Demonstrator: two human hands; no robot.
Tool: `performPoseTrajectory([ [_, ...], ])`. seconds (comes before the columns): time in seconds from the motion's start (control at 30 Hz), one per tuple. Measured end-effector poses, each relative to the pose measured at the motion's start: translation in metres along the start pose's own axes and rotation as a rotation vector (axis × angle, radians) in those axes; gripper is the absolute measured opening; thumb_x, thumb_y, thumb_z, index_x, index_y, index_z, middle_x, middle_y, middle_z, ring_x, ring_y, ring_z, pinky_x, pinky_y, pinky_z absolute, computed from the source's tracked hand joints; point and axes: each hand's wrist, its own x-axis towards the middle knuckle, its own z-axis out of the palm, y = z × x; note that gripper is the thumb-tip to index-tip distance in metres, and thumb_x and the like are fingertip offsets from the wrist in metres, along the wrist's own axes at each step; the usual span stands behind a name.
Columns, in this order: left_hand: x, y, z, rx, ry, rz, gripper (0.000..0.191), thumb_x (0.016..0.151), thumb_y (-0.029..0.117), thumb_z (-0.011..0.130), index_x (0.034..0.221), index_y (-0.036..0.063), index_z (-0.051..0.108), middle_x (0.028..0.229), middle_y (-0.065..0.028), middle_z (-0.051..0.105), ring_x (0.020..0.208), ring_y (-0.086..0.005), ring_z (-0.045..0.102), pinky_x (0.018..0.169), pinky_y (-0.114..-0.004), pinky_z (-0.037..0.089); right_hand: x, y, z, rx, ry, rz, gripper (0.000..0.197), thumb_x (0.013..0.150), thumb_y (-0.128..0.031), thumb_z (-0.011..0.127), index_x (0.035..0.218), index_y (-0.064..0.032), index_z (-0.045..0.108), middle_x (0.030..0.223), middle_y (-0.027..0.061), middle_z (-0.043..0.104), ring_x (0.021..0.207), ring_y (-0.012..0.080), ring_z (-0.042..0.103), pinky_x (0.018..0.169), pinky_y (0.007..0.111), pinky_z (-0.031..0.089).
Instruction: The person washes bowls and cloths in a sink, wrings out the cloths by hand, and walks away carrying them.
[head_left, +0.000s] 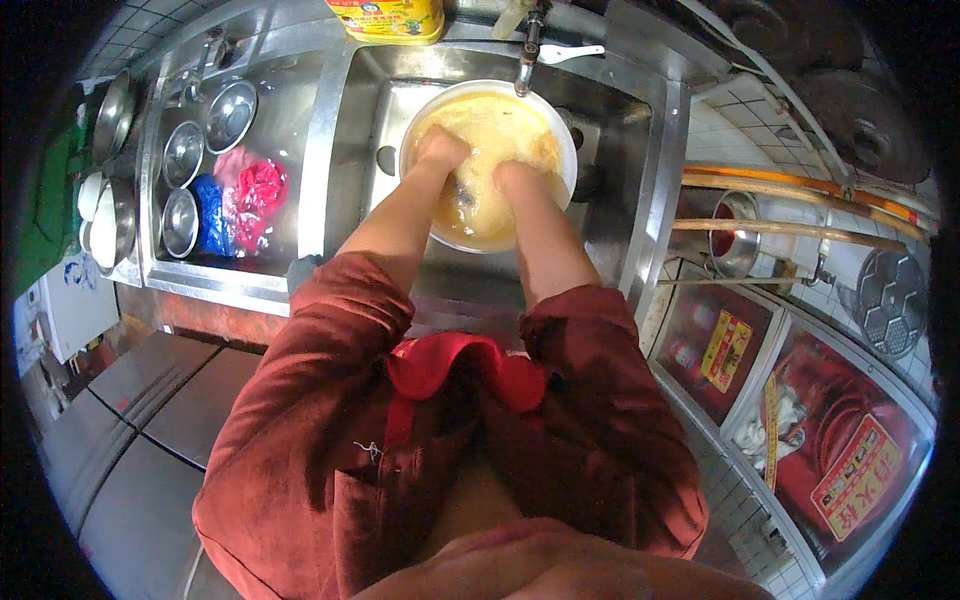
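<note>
A round white basin (569, 169) stands in the right-hand stainless steel sink (356, 142). Cloudy yellowish liquid (491, 124) with some foam fills most of it. Both wrists dip into this liquid. My left hand (444, 147) enters at the basin's left side, and my right hand (513, 178) at its right side. The fingers of both are under the surface, so whatever they hold or touch is hidden. A small dark patch shows in the liquid between them. The metal tap (528, 60) reaches over the basin's far rim.
In the left sink (281, 90) sit several metal bowls (231, 116), with pink-red plastic (260, 196) and blue plastic (213, 217). A yellow detergent jug (390, 22) and a white spoon (571, 53) lie behind the sink. Wooden poles (787, 225) and a fire-hose cabinet (832, 442) are at right.
</note>
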Motion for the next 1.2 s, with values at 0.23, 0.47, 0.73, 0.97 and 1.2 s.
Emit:
performPoseTrajectory([
  [0.23, 0.019, 0.010, 0.006, -0.010, -0.008, -0.050, 0.035, 0.067, 0.020, 0.053, 0.097, -0.0001, 0.056, 0.102, -0.0184, 0.054, 0.099, -0.0275, 0.050, 0.084, -0.031, 0.039, 0.035, 0.019, 0.018, 0.040, 0.016, 0.032, 0.043, 0.069, -0.021, 0.050, 0.110, -0.0075, 0.050, 0.116, 0.0153, 0.045, 0.105, 0.0297, 0.045, 0.090, 0.035, 0.033],
  [0.47, 0.044, -0.012, 0.026, 0.387, -0.404, 0.155, 0.035, 0.071, 0.021, 0.049, 0.100, 0.0026, 0.055, 0.104, -0.0181, 0.052, 0.099, -0.0287, 0.050, 0.084, -0.033, 0.038, 0.038, 0.024, 0.025, 0.013, -0.008, 0.020, 0.045, 0.067, -0.022, 0.052, 0.109, -0.0072, 0.050, 0.114, 0.0159, 0.046, 0.104, 0.0301, 0.046, 0.089, 0.034, 0.034],
  [0.73, 0.041, -0.022, 0.041, 0.588, -0.625, 0.252, 0.032, 0.071, 0.018, 0.049, 0.098, 0.0038, 0.057, 0.101, -0.0175, 0.054, 0.096, -0.0289, 0.052, 0.082, -0.034, 0.040, 0.049, 0.030, 0.025, 0.008, 0.007, 0.025, 0.046, 0.066, -0.024, 0.054, 0.109, -0.0069, 0.050, 0.113, 0.0166, 0.047, 0.103, 0.0307, 0.046, 0.088, 0.034, 0.035],
  [0.97, 0.036, -0.014, 0.036, 0.627, -0.507, 0.325, 0.030, 0.070, 0.017, 0.049, 0.096, 0.0048, 0.058, 0.098, -0.0170, 0.056, 0.093, -0.0292, 0.053, 0.080, -0.035, 0.041, 0.063, 0.020, 0.006, 0.020, 0.069, -0.058, 0.048, 0.064, -0.025, 0.055, 0.108, -0.0066, 0.051, 0.111, 0.0171, 0.048, 0.102, 0.0312, 0.047, 0.087, 0.034, 0.036],
  [1.2, -0.027, 0.023, -0.010, 0.426, -0.176, 0.368, 0.027, 0.068, 0.013, 0.049, 0.091, 0.0064, 0.060, 0.092, -0.0160, 0.058, 0.087, -0.0274, 0.056, 0.075, -0.035, 0.044, 0.014, 0.010, -0.027, 0.034, 0.209, -0.198, 0.051, 0.062, -0.024, 0.059, 0.109, -0.0062, 0.050, 0.110, 0.0177, 0.049, 0.101, 0.0308, 0.047, 0.086, 0.034, 0.037],
])
